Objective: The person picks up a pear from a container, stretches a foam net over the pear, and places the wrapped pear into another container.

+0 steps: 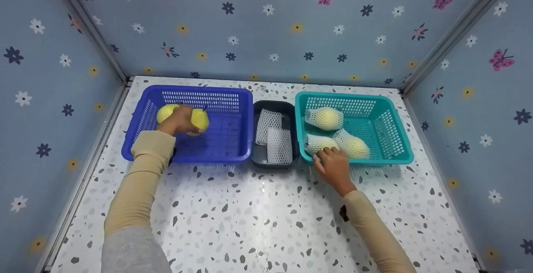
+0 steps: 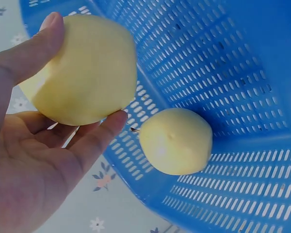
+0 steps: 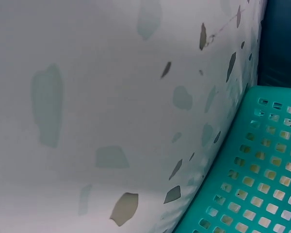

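A yellow pear [image 2: 89,68] is clamped between the thumb and fingertips of the left hand [image 1: 178,121], in or just above the blue plastic basket [image 1: 216,159], where a second pear [image 2: 177,141] lies in a corner. The right hand [image 1: 333,167] is bent over the near rim of the teal basket [image 1: 374,161], beside three netted pears [image 1: 327,118]; whether its fingers are clamped on anything cannot be told. Two white foam nets [image 1: 280,146] are held in the dark grey tray [image 1: 260,155] between. The smooth, rounded fruit could be dropped and bruised if the fingertip hold were loosened, or knocked against its neighbour if swung low. No brand, label or writing can be read.
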The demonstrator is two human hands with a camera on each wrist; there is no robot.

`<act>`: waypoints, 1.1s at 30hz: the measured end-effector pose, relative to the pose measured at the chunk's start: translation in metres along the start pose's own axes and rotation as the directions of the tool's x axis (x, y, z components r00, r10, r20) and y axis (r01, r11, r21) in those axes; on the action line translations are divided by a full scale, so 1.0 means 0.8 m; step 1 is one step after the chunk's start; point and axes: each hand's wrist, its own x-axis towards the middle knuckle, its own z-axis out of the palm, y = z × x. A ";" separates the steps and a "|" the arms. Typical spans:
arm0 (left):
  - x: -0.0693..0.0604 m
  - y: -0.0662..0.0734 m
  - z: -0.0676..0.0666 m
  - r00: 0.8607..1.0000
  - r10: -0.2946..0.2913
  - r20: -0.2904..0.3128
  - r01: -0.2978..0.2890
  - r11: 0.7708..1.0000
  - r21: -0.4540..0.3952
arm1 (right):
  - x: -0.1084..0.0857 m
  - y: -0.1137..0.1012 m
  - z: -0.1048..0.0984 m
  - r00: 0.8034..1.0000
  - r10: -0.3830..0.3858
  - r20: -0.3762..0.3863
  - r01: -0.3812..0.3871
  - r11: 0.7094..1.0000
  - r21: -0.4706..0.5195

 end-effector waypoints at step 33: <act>-0.062 0.133 0.117 0.914 0.359 -0.190 -0.405 0.834 -0.375 | -0.002 -0.001 0.002 1.000 0.010 -0.022 -0.009 1.000 0.014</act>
